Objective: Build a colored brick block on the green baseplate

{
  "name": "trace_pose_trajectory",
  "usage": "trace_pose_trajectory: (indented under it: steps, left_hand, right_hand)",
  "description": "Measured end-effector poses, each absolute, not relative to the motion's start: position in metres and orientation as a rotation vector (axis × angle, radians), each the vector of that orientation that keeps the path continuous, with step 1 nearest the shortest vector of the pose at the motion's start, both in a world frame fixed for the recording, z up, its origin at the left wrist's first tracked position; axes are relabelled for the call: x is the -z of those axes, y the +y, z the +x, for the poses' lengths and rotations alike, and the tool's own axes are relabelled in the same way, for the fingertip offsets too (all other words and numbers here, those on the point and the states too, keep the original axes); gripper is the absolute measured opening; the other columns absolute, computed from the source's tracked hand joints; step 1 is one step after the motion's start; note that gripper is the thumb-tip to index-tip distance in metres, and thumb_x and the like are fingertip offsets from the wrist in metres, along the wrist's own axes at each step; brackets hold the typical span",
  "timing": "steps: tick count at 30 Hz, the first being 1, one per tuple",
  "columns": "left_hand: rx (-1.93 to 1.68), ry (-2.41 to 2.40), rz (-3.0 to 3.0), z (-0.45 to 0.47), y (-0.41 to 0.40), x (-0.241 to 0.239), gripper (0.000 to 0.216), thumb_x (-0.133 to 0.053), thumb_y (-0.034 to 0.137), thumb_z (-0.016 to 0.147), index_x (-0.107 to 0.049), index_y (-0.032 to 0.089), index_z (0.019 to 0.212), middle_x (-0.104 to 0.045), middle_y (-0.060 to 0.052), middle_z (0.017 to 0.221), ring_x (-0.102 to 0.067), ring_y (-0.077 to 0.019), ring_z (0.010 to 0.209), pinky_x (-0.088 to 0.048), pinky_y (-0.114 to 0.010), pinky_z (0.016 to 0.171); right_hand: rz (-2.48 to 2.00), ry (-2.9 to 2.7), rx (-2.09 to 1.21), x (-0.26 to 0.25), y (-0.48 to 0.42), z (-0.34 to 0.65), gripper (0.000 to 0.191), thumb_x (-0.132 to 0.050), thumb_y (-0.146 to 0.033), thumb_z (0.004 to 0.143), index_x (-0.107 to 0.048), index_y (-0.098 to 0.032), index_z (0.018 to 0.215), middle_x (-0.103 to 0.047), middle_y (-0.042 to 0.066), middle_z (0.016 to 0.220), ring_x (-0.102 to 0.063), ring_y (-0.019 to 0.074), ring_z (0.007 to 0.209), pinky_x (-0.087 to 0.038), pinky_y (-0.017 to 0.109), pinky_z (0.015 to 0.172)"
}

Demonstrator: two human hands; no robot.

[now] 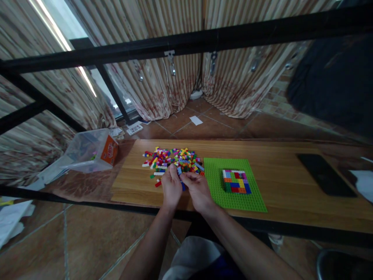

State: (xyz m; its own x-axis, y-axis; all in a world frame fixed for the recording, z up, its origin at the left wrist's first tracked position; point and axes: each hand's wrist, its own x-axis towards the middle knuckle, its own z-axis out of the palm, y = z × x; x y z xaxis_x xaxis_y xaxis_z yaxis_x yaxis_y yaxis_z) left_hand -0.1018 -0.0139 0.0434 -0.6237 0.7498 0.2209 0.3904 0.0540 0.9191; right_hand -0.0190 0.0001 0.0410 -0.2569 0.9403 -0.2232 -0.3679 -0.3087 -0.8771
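Note:
My left hand (pixel 171 186) and my right hand (pixel 198 190) are close together at the near edge of a pile of loose toy bricks (pixel 163 157). Between their fingertips is a small light blue toy brick (pixel 179 170), pinched from both sides. Part of it is hidden by my fingers. Just right of my right hand lies a green baseplate (pixel 214 200), bearing a low square block of multicoloured bricks (pixel 236 182) with an opening in it.
A clear plastic box (pixel 84 149) with an orange label stands left of the wooden tabletop (pixel 131 186). Toward the right end lies a flat black slab (pixel 325 175). A black metal bar (pixel 192 46) crosses above, before striped curtains (pixel 175 89).

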Motion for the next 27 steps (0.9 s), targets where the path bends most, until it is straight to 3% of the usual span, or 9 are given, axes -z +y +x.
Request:
trace_pose_trajectory:
  steps: [8,12,16,20,24,27]
  left_hand:
    - [-1.628,2.244,1.086,-0.134,0.029,-0.025,0.046,-0.029,0.041,0.099,-0.054,0.02,0.066,-0.059,-0.003,0.064,-0.054,-0.0159,0.062,-0.038,-0.028,0.061]
    - [-1.472,2.426,1.093,-0.148,0.034,-0.02,0.045,-0.032,0.038,0.099,-0.058,0.019,0.068,-0.062,-0.005,0.064,-0.056,-0.0167,0.061,-0.037,-0.028,0.06]
    - [-1.377,2.489,1.107,-0.152,0.032,-0.019,0.04,-0.036,0.037,0.098,-0.06,0.019,0.07,-0.062,-0.005,0.063,-0.055,-0.017,0.059,-0.035,-0.028,0.059]
    - [-1.463,2.437,1.057,-0.147,0.031,-0.021,0.042,-0.037,0.038,0.097,-0.058,0.019,0.067,-0.06,-0.003,0.061,-0.052,-0.0157,0.057,-0.034,-0.028,0.057]
    - [-1.623,2.248,0.978,-0.141,0.03,-0.024,0.048,-0.032,0.043,0.098,-0.054,0.02,0.062,-0.056,-0.001,0.057,-0.05,-0.0139,0.053,-0.035,-0.027,0.055]
    - [-1.671,2.157,0.931,-0.137,0.027,-0.024,0.047,-0.032,0.044,0.098,-0.053,0.02,0.063,-0.054,0.0,0.056,-0.049,-0.0132,0.052,-0.035,-0.026,0.053]
  right_hand:
    - [-1.121,-1.096,-1.513,-0.02,0.041,-0.054,0.028,-0.064,-0.044,0.072,-0.073,-0.018,0.073,-0.071,0.002,0.07,-0.061,0.0167,0.064,-0.048,0.029,0.062]
    - [-1.229,-1.397,-1.324,-0.015,0.053,-0.051,0.027,-0.057,-0.037,0.077,-0.075,-0.02,0.087,-0.075,0.005,0.082,-0.065,0.0194,0.07,-0.051,0.032,0.066]
    - [-1.268,-1.609,-1.178,-0.017,0.054,-0.041,0.025,-0.055,-0.031,0.078,-0.075,-0.021,0.088,-0.075,0.005,0.083,-0.066,0.0198,0.072,-0.051,0.034,0.075]
    - [-1.166,-1.636,-1.326,-0.022,0.047,-0.04,0.027,-0.057,-0.038,0.078,-0.075,-0.021,0.088,-0.075,0.004,0.081,-0.065,0.0189,0.068,-0.052,0.031,0.066]
    - [-1.071,-1.458,-1.623,-0.025,0.038,-0.043,0.029,-0.06,-0.044,0.076,-0.074,-0.02,0.082,-0.067,0.001,0.061,-0.059,0.0163,0.053,-0.047,0.028,0.049]
    - [-1.044,-1.394,-1.617,-0.027,0.033,-0.042,0.026,-0.063,-0.045,0.074,-0.073,-0.021,0.076,-0.063,0.0,0.056,-0.056,0.0155,0.049,-0.046,0.028,0.048]
